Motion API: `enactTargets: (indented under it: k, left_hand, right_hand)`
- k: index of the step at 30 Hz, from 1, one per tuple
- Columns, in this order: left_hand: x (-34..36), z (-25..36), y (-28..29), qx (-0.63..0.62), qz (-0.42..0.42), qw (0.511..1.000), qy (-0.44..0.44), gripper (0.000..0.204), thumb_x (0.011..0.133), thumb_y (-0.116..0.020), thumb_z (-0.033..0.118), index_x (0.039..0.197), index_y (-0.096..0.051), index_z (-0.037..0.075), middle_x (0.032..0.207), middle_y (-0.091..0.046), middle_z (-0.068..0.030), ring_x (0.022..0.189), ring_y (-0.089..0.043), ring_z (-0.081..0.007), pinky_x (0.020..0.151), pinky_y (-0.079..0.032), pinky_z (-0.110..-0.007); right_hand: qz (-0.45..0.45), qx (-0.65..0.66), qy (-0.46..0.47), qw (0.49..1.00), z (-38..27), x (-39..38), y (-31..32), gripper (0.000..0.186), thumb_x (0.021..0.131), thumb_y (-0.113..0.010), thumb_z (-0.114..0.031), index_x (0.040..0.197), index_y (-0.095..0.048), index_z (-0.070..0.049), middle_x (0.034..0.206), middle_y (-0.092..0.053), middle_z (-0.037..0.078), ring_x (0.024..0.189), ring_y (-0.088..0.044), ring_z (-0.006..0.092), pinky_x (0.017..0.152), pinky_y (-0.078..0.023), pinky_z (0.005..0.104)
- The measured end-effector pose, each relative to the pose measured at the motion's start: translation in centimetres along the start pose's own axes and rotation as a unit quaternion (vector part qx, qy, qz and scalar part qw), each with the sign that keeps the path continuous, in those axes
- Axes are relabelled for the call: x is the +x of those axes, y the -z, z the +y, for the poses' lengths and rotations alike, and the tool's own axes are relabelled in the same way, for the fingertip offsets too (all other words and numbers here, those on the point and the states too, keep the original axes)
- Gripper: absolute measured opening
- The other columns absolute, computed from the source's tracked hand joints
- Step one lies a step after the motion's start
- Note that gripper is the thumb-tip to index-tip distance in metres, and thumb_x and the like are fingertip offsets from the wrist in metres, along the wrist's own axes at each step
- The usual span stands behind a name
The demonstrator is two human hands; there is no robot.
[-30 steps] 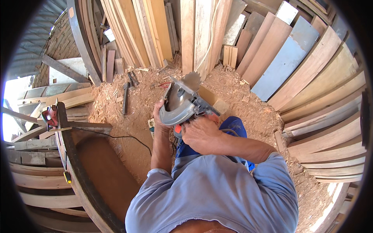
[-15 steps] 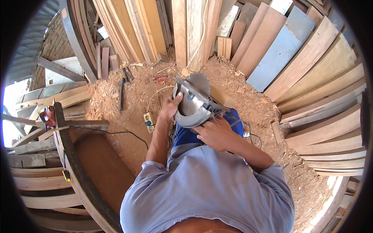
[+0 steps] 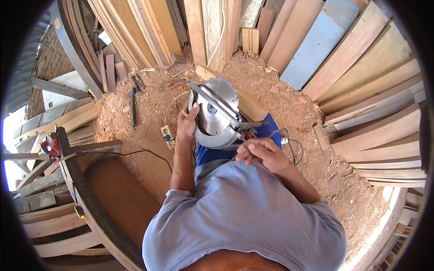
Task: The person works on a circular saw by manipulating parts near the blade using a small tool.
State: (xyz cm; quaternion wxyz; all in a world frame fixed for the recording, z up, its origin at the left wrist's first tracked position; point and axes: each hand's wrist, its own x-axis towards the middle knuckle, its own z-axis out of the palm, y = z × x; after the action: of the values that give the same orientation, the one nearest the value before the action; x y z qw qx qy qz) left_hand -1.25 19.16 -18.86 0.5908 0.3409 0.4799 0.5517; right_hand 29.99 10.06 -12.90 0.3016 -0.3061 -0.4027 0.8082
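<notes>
A circular saw [image 3: 216,135] rests tilted over my lap, its toothed round blade [image 3: 220,95] facing up and the silver guard curving around the near side. My left hand [image 3: 186,123] grips the saw's left edge, thumb laid on the guard. Just right of the saw's near end is my right hand [image 3: 266,154], its fingers curled together in a pinch. Whatever may be between those fingertips is too small to make out. Under the saw, blue trousers [image 3: 270,128] show, and a squared wooden piece [image 3: 251,107] lies beyond it.
Sawdust covers the floor [image 3: 289,106]. On the left lie a dark-handled tool [image 3: 132,108], a socket strip [image 3: 168,136] with a cable, and a wooden frame [image 3: 97,219] bearing a yellow tape measure [image 3: 79,212]. Planks [image 3: 289,34] lean all around, one blue board [image 3: 316,45] among them.
My right hand has come off the saw's near end, moving slightly nearer to me with fingers curled. The saw has tipped so more of the blade's face shows. My left hand keeps its hold.
</notes>
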Motion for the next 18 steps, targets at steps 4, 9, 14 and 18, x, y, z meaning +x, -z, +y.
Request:
enactTargets:
  k: [4,9,14,18]
  left_hand:
    - [-0.1,-0.9,0.7,-0.014,-0.007,0.999,-0.031,0.051,0.106,-0.072,0.027,0.146,-0.060,-0.002,0.123,-0.075,-0.0109,0.103,-0.074,-0.0175,0.090,-0.061,-0.032]
    - [0.3,-1.2,2.1,-0.001,-0.010,0.999,-0.037,0.057,0.102,-0.079,0.032,0.144,-0.062,-0.003,0.128,-0.073,-0.0078,0.111,-0.067,-0.0152,0.099,-0.053,-0.031]
    - [0.5,-0.9,3.6,0.158,0.040,0.981,-0.106,0.055,0.103,-0.075,0.025,0.145,-0.058,-0.006,0.132,-0.071,-0.0152,0.113,-0.068,-0.0224,0.103,-0.052,-0.034]
    - [-1.3,3.0,1.1,0.452,0.150,0.799,-0.366,0.051,0.093,-0.079,0.014,0.138,-0.062,-0.002,0.122,-0.071,-0.0210,0.106,-0.070,-0.0346,0.100,-0.054,-0.041]
  right_hand:
    - [-0.005,0.100,0.021,0.995,-0.1,1.4,-1.2,0.049,0.115,-0.055,-0.042,0.121,-0.074,0.003,0.104,-0.079,0.014,0.085,-0.073,0.0142,0.079,-0.061,0.0304]
    - [0.016,0.225,0.003,0.974,1.0,3.1,-2.2,0.047,0.113,-0.059,-0.041,0.107,-0.077,0.002,0.088,-0.077,0.012,0.075,-0.073,0.0169,0.066,-0.061,0.0296]
    - [0.045,0.197,0.023,0.979,1.2,4.0,-4.2,0.046,0.111,-0.063,-0.042,0.097,-0.078,0.000,0.080,-0.074,0.010,0.069,-0.070,0.0171,0.061,-0.059,0.0295]
    - [0.065,0.161,0.021,0.984,0.8,4.7,-5.1,0.045,0.111,-0.063,-0.042,0.094,-0.075,-0.003,0.077,-0.072,0.008,0.067,-0.068,0.0155,0.060,-0.056,0.0280]
